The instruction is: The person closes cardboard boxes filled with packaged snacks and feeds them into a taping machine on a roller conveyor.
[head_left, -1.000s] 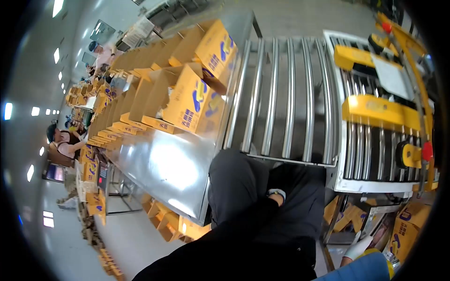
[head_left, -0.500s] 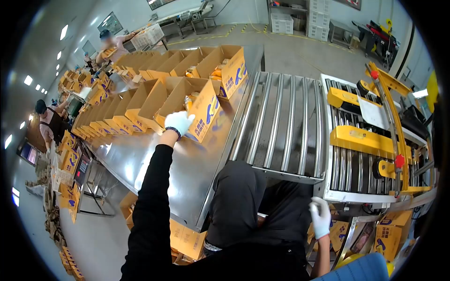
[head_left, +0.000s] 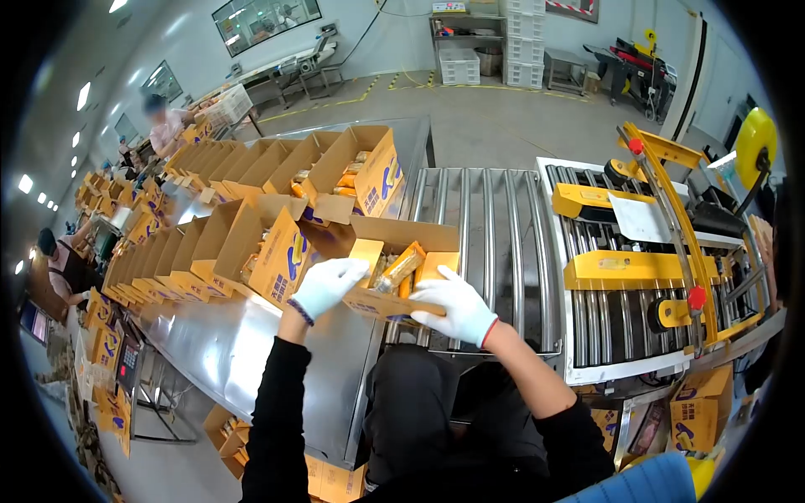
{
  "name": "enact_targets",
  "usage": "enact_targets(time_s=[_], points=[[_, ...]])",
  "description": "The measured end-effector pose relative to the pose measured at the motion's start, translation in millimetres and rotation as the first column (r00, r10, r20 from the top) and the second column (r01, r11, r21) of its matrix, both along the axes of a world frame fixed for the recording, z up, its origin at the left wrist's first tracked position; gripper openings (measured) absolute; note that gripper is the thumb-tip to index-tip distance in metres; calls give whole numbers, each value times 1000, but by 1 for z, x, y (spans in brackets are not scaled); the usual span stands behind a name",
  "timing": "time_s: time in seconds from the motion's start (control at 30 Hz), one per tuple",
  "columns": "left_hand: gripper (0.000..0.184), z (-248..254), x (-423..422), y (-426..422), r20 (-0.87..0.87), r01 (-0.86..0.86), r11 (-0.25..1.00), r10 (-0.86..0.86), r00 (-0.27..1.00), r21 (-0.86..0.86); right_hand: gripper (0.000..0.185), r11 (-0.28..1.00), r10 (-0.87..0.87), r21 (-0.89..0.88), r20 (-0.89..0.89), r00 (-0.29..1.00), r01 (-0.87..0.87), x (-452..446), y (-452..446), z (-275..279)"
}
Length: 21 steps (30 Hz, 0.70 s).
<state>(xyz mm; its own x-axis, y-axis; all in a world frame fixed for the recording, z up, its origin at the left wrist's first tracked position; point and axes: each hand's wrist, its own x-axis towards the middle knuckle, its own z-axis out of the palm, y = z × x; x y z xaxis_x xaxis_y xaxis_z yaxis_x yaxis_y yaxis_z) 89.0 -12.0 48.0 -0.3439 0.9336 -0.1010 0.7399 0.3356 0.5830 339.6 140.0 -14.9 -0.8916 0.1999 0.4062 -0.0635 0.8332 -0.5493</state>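
Observation:
An open yellow carton [head_left: 390,303] with orange-wrapped packets [head_left: 402,267] inside sits between my gloved hands, over the border of the metal table [head_left: 335,377] and the roller conveyor [head_left: 503,251]. My left hand [head_left: 329,287] is on the carton's left side, fingers against its edge. On the right, my right hand [head_left: 457,308] grips the near right wall, fingers at the rim and thumb along the front. Its flaps stand up at the back and left. To its left stands another filled carton [head_left: 281,256].
Two rows of open cartons [head_left: 197,243] run away to the left on the table. A yellow-armed machine [head_left: 637,268] adjoins the conveyor at right. Co-workers [head_left: 168,126] stand at far left. A blue chair back [head_left: 637,482] is at lower right.
The view has shifted. A filled carton has moved rightward, out to the conveyor's edge, with my left hand on it. My right hand has risen from beside my leg to the carton.

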Motion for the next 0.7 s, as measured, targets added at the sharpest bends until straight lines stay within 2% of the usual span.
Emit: enact_targets(time_s=[0.03, 0.07, 0.1, 0.13, 0.17, 0.2, 0.23, 0.27, 0.3, 0.33, 0.4, 0.43, 0.5, 0.53, 0.57, 0.6, 0.63, 0.7], points=[[34, -8, -6, 10, -183, 151, 985, -133, 974, 86, 28, 972, -42, -228, 99, 994, 64, -1, 4, 13], [34, -20, -10, 24, -171, 155, 984, -138, 976, 90, 28, 888, -61, -435, 206, 977, 147, -3, 11, 24], [31, -34, -10, 38, -340, 149, 966, -70, 938, 211, 39, 888, -97, -442, 82, 992, 123, -7, 17, 26], [28, -50, -10, 51, -486, 156, 931, 26, 874, 329, 60, 994, -100, -27, 111, 989, 104, -16, 33, 31], [24, -67, -8, 59, -502, 89, 895, 161, 849, 438, 68, 960, -202, 194, -12, 979, 200, -22, 37, 39], [27, -76, -17, 59, -383, -8, 863, 233, 894, 505, 77, 869, -267, 386, -160, 950, 310, -28, 35, 49], [35, -86, -21, 56, -249, -140, 791, 348, 904, 596, 77, 871, -266, 385, -155, 952, 306, -32, 30, 52], [43, -98, -25, 48, -108, -276, 705, 447, 888, 654, 82, 867, -349, 348, -87, 933, 357, -36, 23, 53], [58, -118, -38, 39, 378, -504, 672, 340, 861, 543, 88, 858, -423, 315, -17, 906, 406, -39, 14, 54], [58, -119, -43, 26, 376, -510, 673, 350, 858, 536, 94, 923, -344, 209, 68, 937, 324, -30, -6, 55], [54, -110, -41, 13, 634, -402, 867, 138, 761, 294, 100, 927, -275, 278, 50, 960, 251, -8, -30, 17], [54, -101, -34, 20, 642, -416, 860, 144, 753, 295, 101, 927, -287, 279, 97, 953, 251, 4, -20, 15], [51, -84, -15, 55, 723, -248, 953, 48, 689, 174, 99, 923, -311, 285, 161, 937, 257, 34, 13, 16], [48, -91, -2, 78, 756, -258, 933, -20, 655, 249, 100, 898, -376, 329, 226, 898, 293, 44, 28, 28], [48, -105, 7, 108, 821, -292, 913, -75, 567, 285, 102, 869, -435, 363, 235, 869, 336, 52, 48, 31], [47, -102, 29, 140, 883, -412, 866, -68, 464, 283, 104, 835, -494, 397, 237, 837, 381, 61, 67, 33], [45, -85, 59, 169, 903, -489, 831, -38, 427, 266, 107, 784, -549, 450, 182, 816, 428, 69, 91, 25], [42, -84, 119, 224, 916, -518, 795, -112, 385, 315, 111, 704, -616, 522, 111, 780, 482, 75, 136, 6]])
